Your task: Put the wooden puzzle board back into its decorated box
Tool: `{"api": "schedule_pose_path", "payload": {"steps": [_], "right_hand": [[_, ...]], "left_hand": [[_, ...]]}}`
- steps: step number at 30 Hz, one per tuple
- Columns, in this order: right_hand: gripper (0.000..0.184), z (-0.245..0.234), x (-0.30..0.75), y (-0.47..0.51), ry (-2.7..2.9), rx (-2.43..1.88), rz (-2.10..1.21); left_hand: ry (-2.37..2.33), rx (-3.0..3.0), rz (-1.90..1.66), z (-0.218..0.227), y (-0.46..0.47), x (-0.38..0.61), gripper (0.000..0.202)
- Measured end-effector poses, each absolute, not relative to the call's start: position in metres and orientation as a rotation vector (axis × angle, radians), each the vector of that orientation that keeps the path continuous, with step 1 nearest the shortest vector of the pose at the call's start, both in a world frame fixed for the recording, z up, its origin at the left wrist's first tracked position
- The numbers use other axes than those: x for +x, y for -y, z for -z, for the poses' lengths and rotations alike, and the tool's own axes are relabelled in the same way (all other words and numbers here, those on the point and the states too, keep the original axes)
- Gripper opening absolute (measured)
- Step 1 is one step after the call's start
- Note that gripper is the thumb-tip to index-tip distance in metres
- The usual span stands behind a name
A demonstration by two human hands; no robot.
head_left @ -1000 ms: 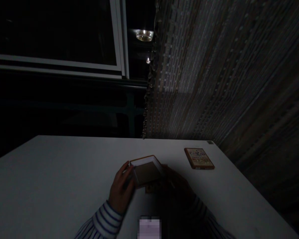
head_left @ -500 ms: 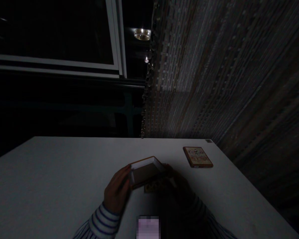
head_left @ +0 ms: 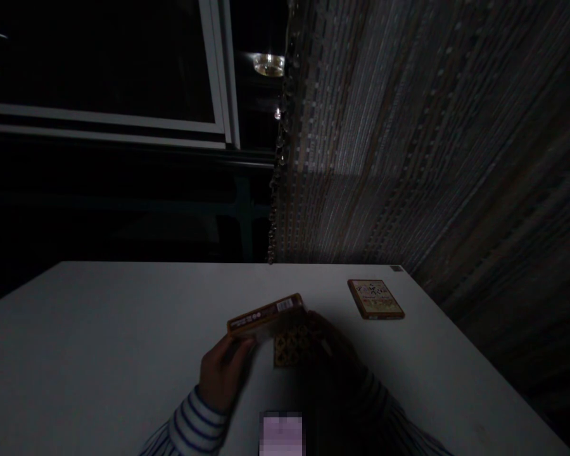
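Observation:
Both hands hold a shallow brown box [head_left: 266,316], tipped so that a printed side with a barcode faces me. My left hand [head_left: 222,370] grips its left end, thumb along the lower edge. At the right end, my right hand [head_left: 335,345] is closed on the box; deep shadow covers most of its fingers. Just below the box lies a dark flat piece with a golden repeating pattern [head_left: 289,348], its right part lost in the shadow near my right hand. Whether that hand touches it, I cannot tell.
A box lid with printed artwork [head_left: 376,299] lies at the back right of the white table [head_left: 123,329]. A bead-and-string curtain [head_left: 342,158] hangs behind. A blurred pink block [head_left: 282,436] shows at the bottom edge. The room is dark.
The box has been tipped over: its hollow inside faced me before, and now its printed side does. More of the patterned piece beneath shows.

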State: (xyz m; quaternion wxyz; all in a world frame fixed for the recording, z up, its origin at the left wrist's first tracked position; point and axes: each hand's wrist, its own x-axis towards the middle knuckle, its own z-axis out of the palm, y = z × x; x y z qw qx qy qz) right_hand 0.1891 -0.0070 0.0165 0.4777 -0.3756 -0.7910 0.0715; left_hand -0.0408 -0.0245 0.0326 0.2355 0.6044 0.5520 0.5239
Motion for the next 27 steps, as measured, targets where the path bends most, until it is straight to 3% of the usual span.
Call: {"api": "schedule_pose_path", "payload": {"steps": [27], "right_hand": [[0.030, -0.028, 0.183, 0.011, 1.859, -0.947, -0.204]], "left_hand": [[-1.380, 1.126, -1.372, -0.035, 0.020, -0.031, 0.045]]}}
